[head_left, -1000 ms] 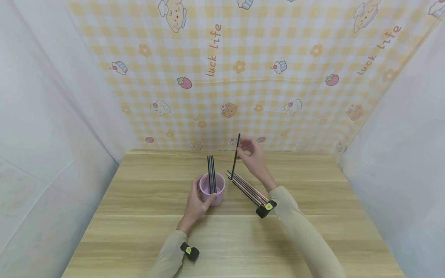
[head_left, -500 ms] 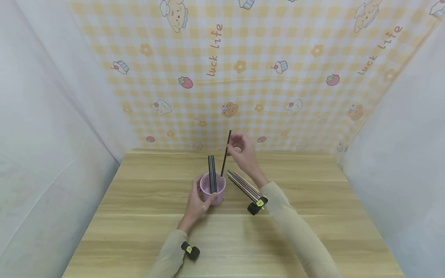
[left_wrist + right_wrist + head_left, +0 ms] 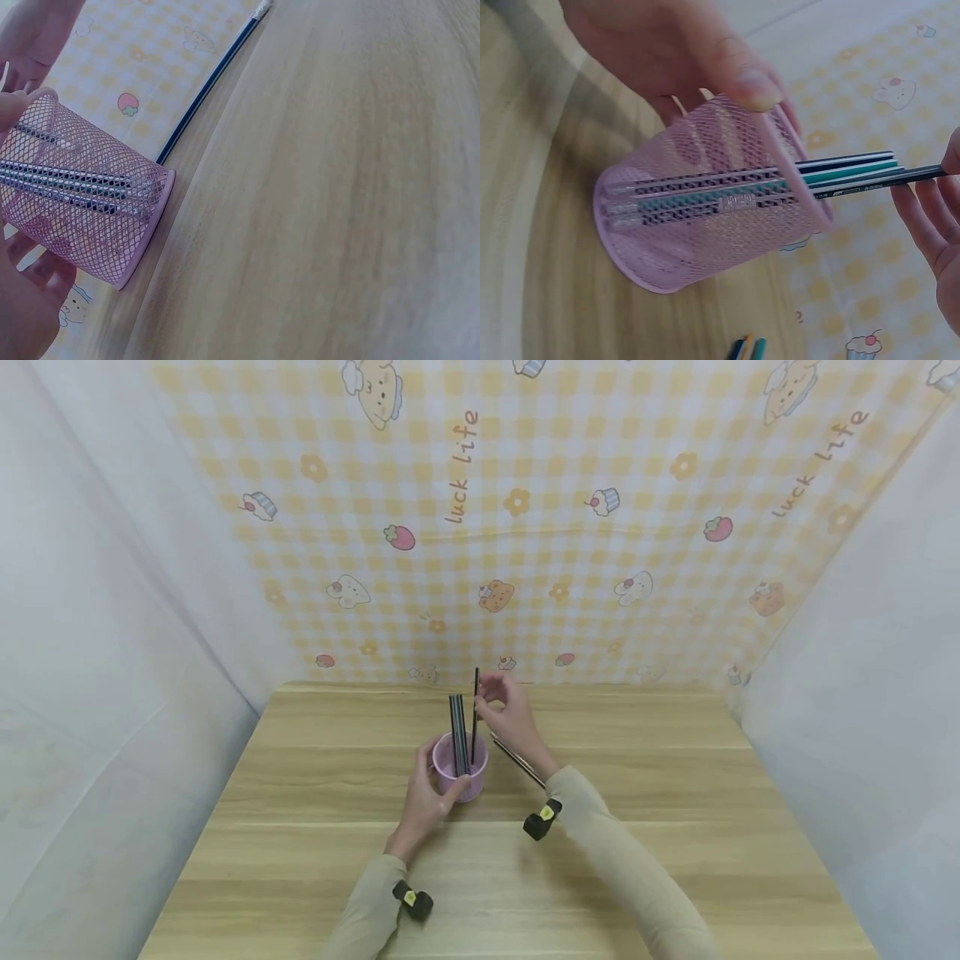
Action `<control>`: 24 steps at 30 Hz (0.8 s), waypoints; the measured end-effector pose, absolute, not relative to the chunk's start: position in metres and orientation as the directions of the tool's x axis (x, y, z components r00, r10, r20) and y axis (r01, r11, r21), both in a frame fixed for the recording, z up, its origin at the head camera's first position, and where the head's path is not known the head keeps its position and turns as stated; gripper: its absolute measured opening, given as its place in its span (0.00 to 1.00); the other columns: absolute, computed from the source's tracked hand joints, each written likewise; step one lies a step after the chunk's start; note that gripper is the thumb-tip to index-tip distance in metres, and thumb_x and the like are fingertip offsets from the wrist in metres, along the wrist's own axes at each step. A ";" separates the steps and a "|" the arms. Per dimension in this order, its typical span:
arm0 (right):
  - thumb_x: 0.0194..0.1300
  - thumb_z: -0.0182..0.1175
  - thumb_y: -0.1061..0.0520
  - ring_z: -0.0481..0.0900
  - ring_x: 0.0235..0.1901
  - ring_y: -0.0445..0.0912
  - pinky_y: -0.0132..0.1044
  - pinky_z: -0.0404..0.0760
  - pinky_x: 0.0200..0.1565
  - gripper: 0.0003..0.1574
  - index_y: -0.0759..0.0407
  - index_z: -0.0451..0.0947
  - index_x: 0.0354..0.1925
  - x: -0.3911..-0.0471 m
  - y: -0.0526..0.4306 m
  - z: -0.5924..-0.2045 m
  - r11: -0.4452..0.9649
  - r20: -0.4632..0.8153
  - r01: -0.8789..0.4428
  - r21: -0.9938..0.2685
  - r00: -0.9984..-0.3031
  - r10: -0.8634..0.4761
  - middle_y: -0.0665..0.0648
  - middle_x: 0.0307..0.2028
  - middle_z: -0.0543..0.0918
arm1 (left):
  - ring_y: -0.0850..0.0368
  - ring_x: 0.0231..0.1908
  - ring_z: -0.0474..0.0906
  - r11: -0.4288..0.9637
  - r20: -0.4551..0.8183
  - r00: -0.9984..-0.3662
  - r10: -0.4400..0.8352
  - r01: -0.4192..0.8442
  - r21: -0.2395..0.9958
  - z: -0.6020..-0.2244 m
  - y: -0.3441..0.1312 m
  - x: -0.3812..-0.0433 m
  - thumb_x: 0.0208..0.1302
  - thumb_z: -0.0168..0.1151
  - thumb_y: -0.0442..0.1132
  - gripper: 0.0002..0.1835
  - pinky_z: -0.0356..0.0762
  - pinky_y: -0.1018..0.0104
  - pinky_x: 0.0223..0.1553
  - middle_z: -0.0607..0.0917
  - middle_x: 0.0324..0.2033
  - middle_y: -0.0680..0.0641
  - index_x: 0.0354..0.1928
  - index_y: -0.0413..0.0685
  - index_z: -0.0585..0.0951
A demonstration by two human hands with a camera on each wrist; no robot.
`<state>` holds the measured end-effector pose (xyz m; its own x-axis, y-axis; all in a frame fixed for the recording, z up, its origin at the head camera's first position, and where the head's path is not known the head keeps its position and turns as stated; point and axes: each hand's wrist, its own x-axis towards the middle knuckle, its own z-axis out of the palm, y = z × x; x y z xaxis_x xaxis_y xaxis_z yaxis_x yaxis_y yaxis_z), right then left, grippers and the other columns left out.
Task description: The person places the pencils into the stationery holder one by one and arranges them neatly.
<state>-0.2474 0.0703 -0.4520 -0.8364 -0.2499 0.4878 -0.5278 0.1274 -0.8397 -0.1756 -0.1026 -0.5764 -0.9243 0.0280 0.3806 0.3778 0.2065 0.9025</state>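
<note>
A pink mesh pencil cup [image 3: 471, 788] stands on the table, its rim gripped by my left hand [image 3: 422, 802] with the thumb at the front. Several pencils [image 3: 457, 727] lean inside it, dark ones and a green one [image 3: 862, 171] in the right wrist view. My right hand [image 3: 512, 714] pinches a dark pencil [image 3: 475, 727] near its upper end, above the cup's right side. Through the mesh, that pencil's metal ferrule [image 3: 737, 202] shows partway down, above the ends of the others.
More pencils [image 3: 519, 763] lie on the wooden table [image 3: 480, 893] right of the cup, mostly hidden under my right forearm. A yellow checked cloth [image 3: 555, 552] hangs behind the table, with white sheets at both sides.
My right hand has carried the dark pencil left from over the pencils on the table to the cup, then lowered its end inside. My left hand stays on the cup.
</note>
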 end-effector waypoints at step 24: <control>0.64 0.62 0.71 0.83 0.40 0.56 0.36 0.89 0.37 0.21 0.70 0.73 0.56 -0.259 0.071 -0.510 0.260 0.396 -0.462 -0.848 -0.878 -0.270 0.67 0.41 0.83 | 0.32 0.63 0.73 0.199 0.410 -0.912 0.016 0.404 0.893 -0.578 -0.101 -0.177 0.56 0.74 0.31 0.44 0.72 0.34 0.65 0.73 0.65 0.31 0.72 0.34 0.61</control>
<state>-0.2586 0.0715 -0.5097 -0.8777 -0.2695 0.3962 -0.4624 0.2598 -0.8477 -0.1773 -0.1015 -0.5776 -0.9121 0.0158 0.4096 0.4043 0.1987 0.8928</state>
